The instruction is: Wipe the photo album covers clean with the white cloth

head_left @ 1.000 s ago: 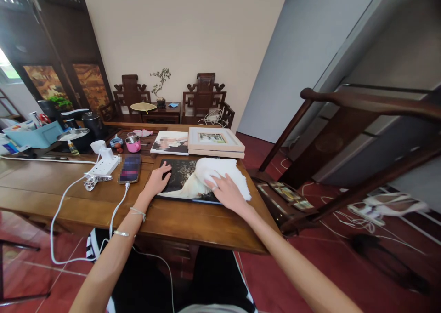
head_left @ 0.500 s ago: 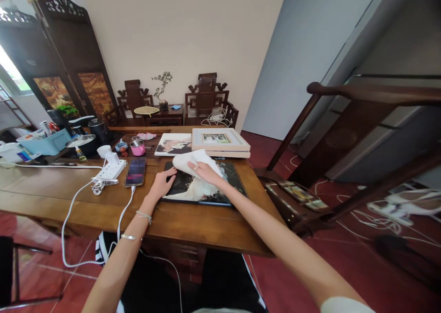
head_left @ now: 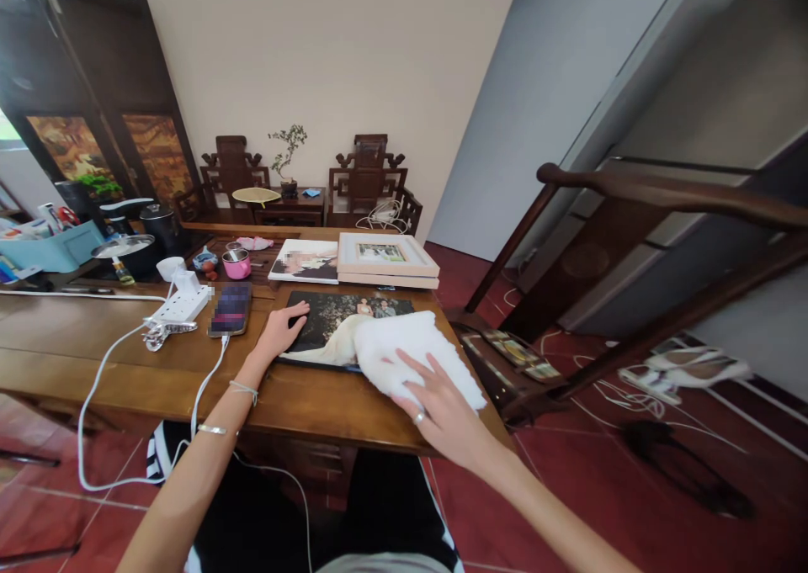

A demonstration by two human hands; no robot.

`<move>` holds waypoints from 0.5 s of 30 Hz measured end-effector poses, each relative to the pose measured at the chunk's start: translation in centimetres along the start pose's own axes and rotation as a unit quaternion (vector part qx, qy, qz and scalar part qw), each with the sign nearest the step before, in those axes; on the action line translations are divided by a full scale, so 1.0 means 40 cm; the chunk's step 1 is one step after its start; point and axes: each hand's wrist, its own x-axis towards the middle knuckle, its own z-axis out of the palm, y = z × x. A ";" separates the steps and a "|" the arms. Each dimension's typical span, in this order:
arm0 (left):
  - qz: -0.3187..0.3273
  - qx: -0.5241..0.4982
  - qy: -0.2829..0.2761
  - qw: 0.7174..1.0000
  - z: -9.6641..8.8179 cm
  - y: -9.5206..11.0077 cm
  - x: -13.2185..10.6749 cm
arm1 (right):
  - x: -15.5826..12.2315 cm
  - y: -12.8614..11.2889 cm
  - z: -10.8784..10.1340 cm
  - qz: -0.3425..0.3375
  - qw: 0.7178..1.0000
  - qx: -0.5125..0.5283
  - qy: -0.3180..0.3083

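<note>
A dark photo panel (head_left: pixel 328 313) lies on the wooden table in front of me, printed with two people and a long pale dress. My left hand (head_left: pixel 282 329) rests at its left edge, fingers stretched out and holding nothing. On the panel's right part and past its lower right edge lies a white cloth (head_left: pixel 404 337), covering that side of the picture. My right hand (head_left: pixel 435 396) is on top of the cloth, palm down with fingers spread, pressing it.
Behind the panel are a stack of pale frames (head_left: pixel 388 274) and a white photo board (head_left: pixel 304 262). To the left are a phone (head_left: pixel 231 308) on a cable, a power strip (head_left: pixel 186 304) and a pink cup (head_left: pixel 236 263). A wooden chair (head_left: pixel 593 245) stands at the right.
My right hand has swept the cloth from the panel's top middle toward me and to the right, and its fingers have spread. My left hand stays at the panel's left edge.
</note>
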 end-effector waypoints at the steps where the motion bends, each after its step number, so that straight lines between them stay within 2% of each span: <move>1: 0.000 -0.001 -0.001 1.000 -0.001 0.000 0.000 | -0.005 -0.004 -0.004 -0.012 1.000 -0.002 -0.004; 4: 0.000 -0.003 -0.004 1.000 -0.006 0.003 -0.001 | 0.034 0.035 -0.010 0.005 1.000 -0.002 -0.010; 10: -0.005 0.003 -0.008 1.000 -0.011 0.008 -0.002 | 0.237 0.195 0.009 0.096 0.995 -0.007 0.026; 12: -0.009 0.005 -0.007 1.000 -0.011 0.008 -0.002 | 0.273 0.208 0.018 0.115 0.993 -0.010 0.034; 15: -0.014 0.007 -0.002 1.000 -0.010 0.007 -0.001 | 0.253 0.160 0.026 0.107 0.994 -0.018 0.032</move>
